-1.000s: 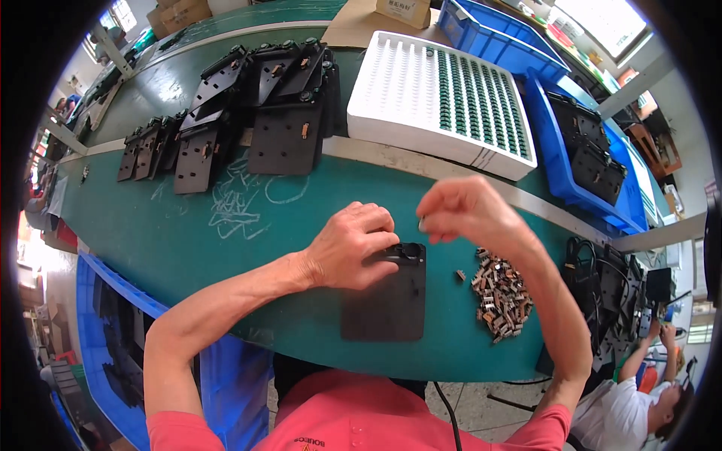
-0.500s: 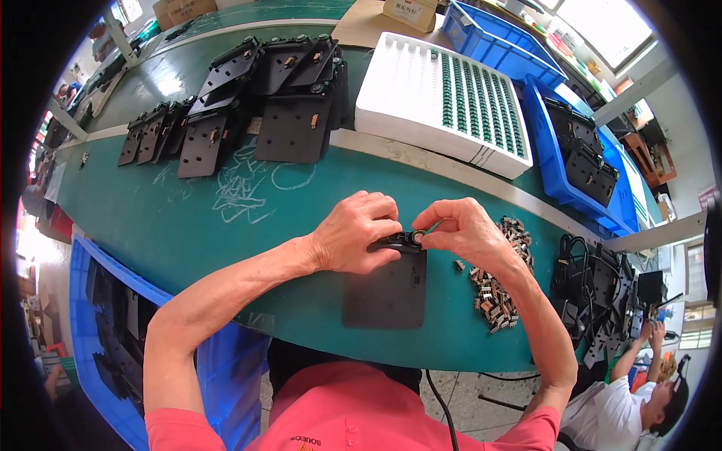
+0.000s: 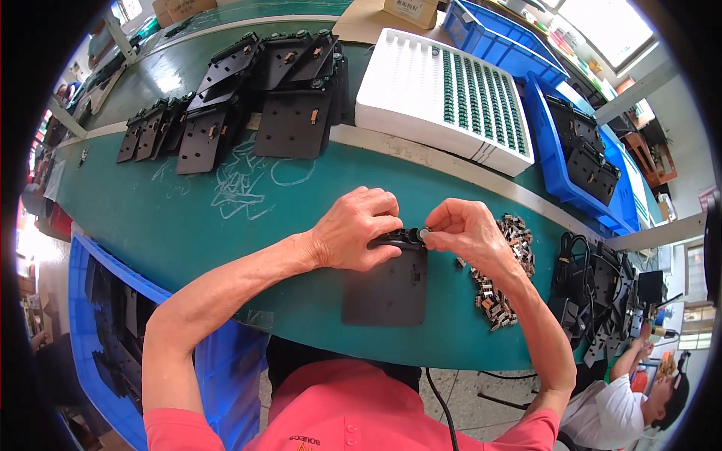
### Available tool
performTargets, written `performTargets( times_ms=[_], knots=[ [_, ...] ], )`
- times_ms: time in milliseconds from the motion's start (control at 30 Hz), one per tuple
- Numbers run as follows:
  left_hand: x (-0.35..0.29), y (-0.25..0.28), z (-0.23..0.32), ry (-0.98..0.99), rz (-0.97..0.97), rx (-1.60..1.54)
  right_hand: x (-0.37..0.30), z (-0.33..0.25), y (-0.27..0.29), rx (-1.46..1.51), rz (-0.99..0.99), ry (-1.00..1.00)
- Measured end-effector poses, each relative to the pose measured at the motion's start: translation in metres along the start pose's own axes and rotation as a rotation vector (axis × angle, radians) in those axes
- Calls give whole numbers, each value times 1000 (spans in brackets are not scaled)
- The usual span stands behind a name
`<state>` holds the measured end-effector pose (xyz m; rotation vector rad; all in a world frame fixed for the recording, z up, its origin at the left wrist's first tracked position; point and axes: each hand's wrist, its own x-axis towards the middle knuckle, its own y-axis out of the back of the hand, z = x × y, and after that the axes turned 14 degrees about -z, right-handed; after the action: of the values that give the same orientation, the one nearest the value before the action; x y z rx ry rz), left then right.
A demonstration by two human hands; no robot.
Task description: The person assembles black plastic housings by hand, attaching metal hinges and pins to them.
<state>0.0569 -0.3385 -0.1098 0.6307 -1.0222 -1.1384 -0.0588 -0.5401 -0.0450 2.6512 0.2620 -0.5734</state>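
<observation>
A flat black plate (image 3: 383, 289) lies on the green table in front of me, with a raised bar along its far edge. My left hand (image 3: 359, 229) is closed over the left part of that bar, thumb and fingers pressing on it. At the bar's right end, thumb and fingertips of my right hand (image 3: 468, 231) pinch a small round part with a silvery face (image 3: 425, 233). Fingers partly cover it, so I cannot tell whether it sits in the bar. A pile of small metal switch-like pieces (image 3: 492, 304) is just right of the plate, beside my right forearm.
Several black plates with fitted pieces (image 3: 293, 135) stand stacked at the far left. A white foam tray (image 3: 421, 135) holds rows of green-and-black round parts. Blue crates (image 3: 545, 161) stand far right and lower left. Cables and black adapters (image 3: 575, 278) lie right; a co-worker (image 3: 617, 410) sits beyond.
My right hand has shifted slightly right, and the round part's silvery face has turned and moved a little with it. My left hand stays on the bar.
</observation>
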Motion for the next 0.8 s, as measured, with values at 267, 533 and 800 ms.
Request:
performTargets(
  times_ms=[267,533,800],
  knots=[
    [0,0,1,2,7,11,-4,10,-10,-59,33,67],
    [1,1,1,-2,-4,4,-11,11,-23,-287,140,166],
    [0,0,1,10,-3,8,-6,9,-23,-169,151,170]
  ],
)
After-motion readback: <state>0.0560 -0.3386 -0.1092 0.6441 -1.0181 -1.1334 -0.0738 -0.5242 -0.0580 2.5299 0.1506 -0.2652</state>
